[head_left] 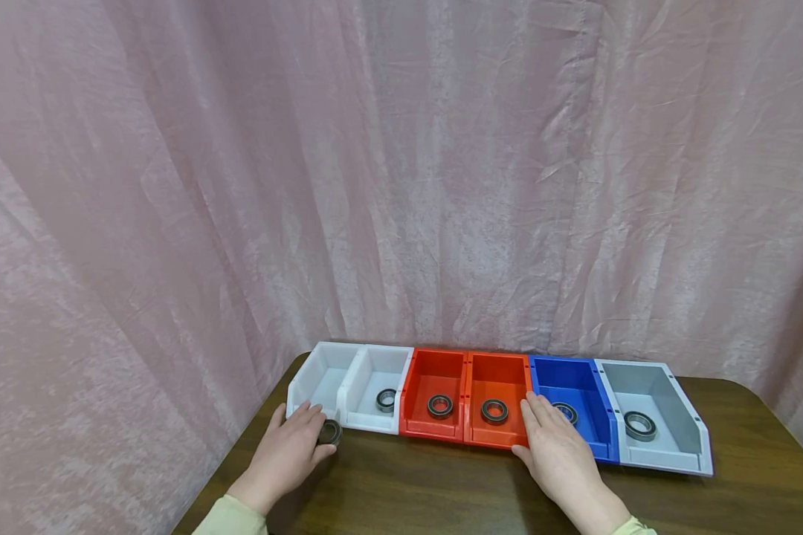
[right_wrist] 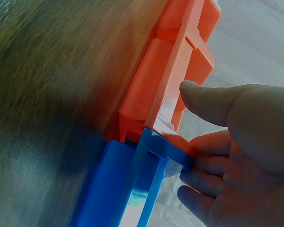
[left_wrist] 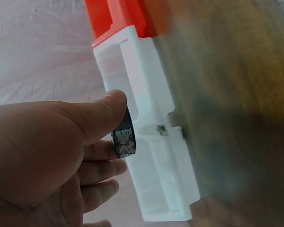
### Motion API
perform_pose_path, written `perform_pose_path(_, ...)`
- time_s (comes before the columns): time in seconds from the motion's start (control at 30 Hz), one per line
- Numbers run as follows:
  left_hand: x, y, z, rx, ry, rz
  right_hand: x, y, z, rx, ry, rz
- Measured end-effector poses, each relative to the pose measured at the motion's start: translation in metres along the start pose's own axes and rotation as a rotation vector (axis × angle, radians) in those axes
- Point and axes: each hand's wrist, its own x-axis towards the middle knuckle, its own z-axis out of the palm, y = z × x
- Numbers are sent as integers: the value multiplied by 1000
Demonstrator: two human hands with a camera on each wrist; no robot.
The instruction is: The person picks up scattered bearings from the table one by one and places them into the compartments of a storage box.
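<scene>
Between thumb and fingers my left hand [head_left: 286,453] pinches a ball bearing [head_left: 330,432], held in front of the leftmost white bin [head_left: 321,371]. In the left wrist view the bearing [left_wrist: 124,137] shows its scuffed dark outer rim, tilted on edge. My right hand [head_left: 562,453] lies with straight fingers over the front corner where the orange-red bin [head_left: 498,371] meets the blue bin [head_left: 562,375]. In the right wrist view its fingertips are at the bins' rims, and nothing is seen in the hand [right_wrist: 236,146]. A bearing [head_left: 566,413] in the blue bin is partly hidden by that hand.
Bearings also lie singly in the second white bin [head_left: 378,368], the red bin [head_left: 438,371], the orange-red bin and the grey bin [head_left: 649,386]. The bins stand side by side on a brown wooden table [head_left: 415,483]. A pink curtain [head_left: 401,186] hangs behind.
</scene>
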Motion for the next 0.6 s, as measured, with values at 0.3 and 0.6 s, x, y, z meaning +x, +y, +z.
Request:
perform_pose_path(0.3, 10, -2, -9, 17, 1, -5, 0, 0, 1, 4, 9, -1)
perform_pose_path(0.6, 23, -9, -9, 26, -6, -18, 0, 0, 2, 3, 14, -4)
